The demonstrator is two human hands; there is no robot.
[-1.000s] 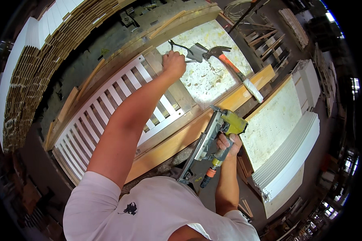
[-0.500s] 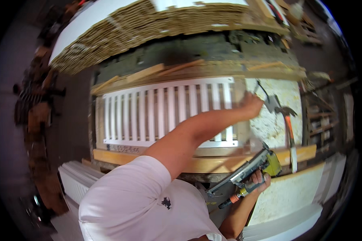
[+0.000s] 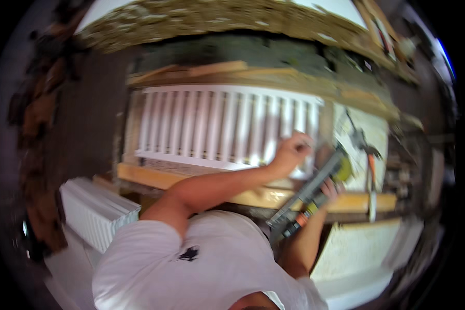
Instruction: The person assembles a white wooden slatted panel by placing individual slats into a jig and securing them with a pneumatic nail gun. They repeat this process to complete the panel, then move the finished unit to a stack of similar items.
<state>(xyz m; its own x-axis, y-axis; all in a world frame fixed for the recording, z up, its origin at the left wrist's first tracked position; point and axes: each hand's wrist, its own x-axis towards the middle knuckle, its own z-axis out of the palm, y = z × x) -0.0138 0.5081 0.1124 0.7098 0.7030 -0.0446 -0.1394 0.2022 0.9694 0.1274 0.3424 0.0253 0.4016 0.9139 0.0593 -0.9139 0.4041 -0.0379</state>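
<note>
My left hand [image 3: 293,154] hovers above the right end of a white slatted panel [image 3: 196,160], fingers curled together. Blur hides whatever may be between them. My right hand [image 3: 332,191] grips the handle of a green and grey nail gun [image 3: 306,182], which slants beside the panel's near right corner. The slatted panel lies flat in a wooden frame on the bench. To its right, a hammer with an orange grip [image 3: 372,166] and a grey metal tool [image 3: 357,137] rest on a pale, stained board [image 3: 366,178].
A yellowish wooden rail [image 3: 155,176] runs along the bench's near edge. Loose wood strips [image 3: 218,68] lie along the far side, before a tall stack of layered sheets [image 3: 191,23]. White slatted pieces [image 3: 98,206] are stacked at near left.
My left hand has drawn back leftward from beside the grey tool to over the panel's right end. The nail gun stays in my right hand; the whole view has shifted and blurred.
</note>
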